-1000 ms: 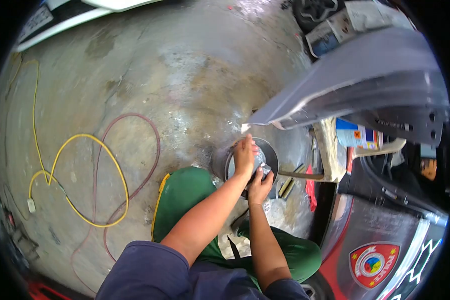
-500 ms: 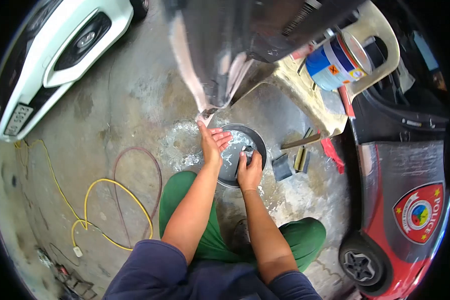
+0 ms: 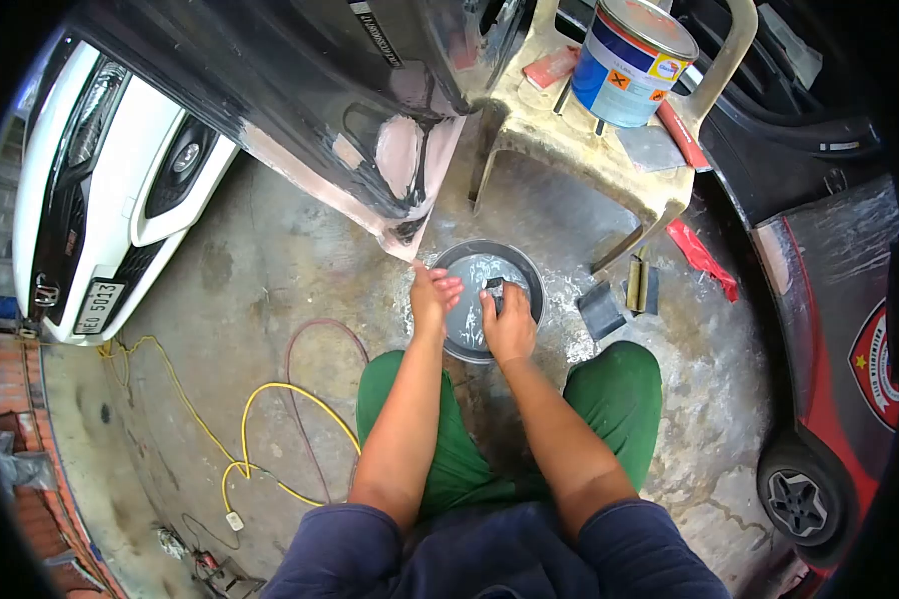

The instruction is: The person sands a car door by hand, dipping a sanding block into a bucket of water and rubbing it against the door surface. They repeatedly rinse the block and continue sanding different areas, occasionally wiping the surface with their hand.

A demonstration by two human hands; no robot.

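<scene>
My left hand point(image 3: 433, 299) is open, its fingers stretched out at the lower corner of a dark car panel point(image 3: 340, 90) that has pinkish filler along its edge. Beneath both hands a round dark basin point(image 3: 540, 290) of greyish water with whitish streaks stands on the floor. My right hand point(image 3: 510, 324) is over the basin's right side, fingers closed on a small dark block point(image 3: 494, 286). Most of that block is hidden behind the fingers.
A plastic chair point(image 3: 539, 135) holds a paint can point(image 3: 624, 75) and red strips. Dark sanding sheets point(image 3: 601, 310) and a red cloth point(image 3: 702, 262) lie on the floor. A yellow cord point(image 3: 245, 424) loops at left. A white car point(image 3: 120, 190) and a red-and-grey car point(image 3: 819, 339) flank me.
My view has shifted, bringing more of the dark panel into sight and moving the white car lower. The left hand stays at the panel's corner; the right still grips the block over the basin.
</scene>
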